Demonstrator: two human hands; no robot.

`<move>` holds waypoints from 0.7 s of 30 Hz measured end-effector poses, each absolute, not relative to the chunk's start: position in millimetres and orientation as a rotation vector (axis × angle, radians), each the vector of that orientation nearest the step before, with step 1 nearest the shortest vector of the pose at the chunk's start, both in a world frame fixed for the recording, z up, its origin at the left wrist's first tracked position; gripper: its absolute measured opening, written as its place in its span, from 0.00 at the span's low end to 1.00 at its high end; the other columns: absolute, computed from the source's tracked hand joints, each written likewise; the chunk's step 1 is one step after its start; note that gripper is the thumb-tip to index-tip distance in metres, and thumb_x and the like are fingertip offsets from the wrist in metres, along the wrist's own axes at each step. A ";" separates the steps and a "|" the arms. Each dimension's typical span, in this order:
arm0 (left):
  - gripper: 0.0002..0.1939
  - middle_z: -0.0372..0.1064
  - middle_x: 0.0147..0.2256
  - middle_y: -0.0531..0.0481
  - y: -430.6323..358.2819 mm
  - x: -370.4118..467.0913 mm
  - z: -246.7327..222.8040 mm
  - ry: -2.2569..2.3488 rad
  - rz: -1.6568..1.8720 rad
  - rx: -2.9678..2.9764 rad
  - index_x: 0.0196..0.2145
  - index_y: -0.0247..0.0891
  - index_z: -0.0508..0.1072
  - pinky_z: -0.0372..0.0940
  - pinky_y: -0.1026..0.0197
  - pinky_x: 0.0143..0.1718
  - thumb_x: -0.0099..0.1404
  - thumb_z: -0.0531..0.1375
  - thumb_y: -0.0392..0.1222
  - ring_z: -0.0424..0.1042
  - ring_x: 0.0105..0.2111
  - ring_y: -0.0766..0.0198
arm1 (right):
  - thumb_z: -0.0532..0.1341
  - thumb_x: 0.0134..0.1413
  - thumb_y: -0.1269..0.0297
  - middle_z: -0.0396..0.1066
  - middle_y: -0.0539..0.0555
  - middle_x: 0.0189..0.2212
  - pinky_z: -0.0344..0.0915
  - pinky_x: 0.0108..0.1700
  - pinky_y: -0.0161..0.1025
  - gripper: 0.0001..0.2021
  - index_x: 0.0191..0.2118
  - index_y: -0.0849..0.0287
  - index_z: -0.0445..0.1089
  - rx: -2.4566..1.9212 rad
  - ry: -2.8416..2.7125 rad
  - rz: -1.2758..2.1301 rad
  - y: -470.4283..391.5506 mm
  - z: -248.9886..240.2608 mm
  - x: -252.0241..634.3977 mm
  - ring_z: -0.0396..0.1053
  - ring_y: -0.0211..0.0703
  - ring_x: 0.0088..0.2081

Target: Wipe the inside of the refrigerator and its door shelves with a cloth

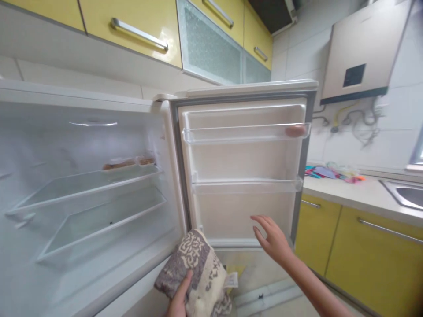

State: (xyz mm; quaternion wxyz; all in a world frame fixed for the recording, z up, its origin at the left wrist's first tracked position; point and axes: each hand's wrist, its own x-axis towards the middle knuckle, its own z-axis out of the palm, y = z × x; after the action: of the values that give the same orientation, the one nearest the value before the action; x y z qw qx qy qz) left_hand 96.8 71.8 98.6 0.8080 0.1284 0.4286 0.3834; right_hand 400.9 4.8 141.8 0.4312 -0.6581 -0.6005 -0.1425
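Note:
A folded towel (206,275), purple-grey and cream with a woven pattern and a white tag, is gripped in my left hand (179,295), thumb on top. It is in front of the open fridge, near the hinge side. My right hand (272,237) is raised with fingers apart and nothing in it, before the lower part of the open fridge door (244,211). The door has clear shelves, and a reddish-brown item (295,130) rests at the right of the upper one. Inside the fridge, glass shelves (109,220) show on the left.
Food in containers (124,163) sits at the back of the upper fridge shelf. Yellow cabinets (132,26) hang above. To the right are a counter (357,189) with colourful cloths (330,171), a sink (410,193) and a wall-mounted water heater (360,57).

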 end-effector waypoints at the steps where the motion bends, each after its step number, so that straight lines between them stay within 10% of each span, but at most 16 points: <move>1: 0.28 0.81 0.34 0.42 66.9 100.1 101.6 0.928 0.830 0.280 0.53 0.32 0.74 0.76 0.46 0.42 0.56 0.69 0.45 0.81 0.38 0.47 | 0.55 0.64 0.58 0.76 0.60 0.50 0.69 0.56 0.52 0.17 0.53 0.56 0.73 -1.720 -1.471 -0.329 -4.7 126.4 415.6 0.73 0.52 0.53; 21: 0.27 0.77 0.24 0.48 5.9 105.8 137.1 0.998 0.802 0.321 0.56 0.30 0.72 0.77 0.52 0.33 0.59 0.66 0.36 0.80 0.28 0.52 | 0.51 0.67 0.58 0.77 0.55 0.29 0.63 0.43 0.38 0.18 0.36 0.56 0.77 -1.926 -1.813 -0.198 -88.1 86.3 442.1 0.72 0.42 0.34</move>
State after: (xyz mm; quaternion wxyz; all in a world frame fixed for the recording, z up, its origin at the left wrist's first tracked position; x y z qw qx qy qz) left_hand 105.8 5.9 137.1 0.7900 0.1491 0.4636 0.3726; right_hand 442.1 -88.1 86.3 0.2423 -0.7044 -0.6632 -0.0725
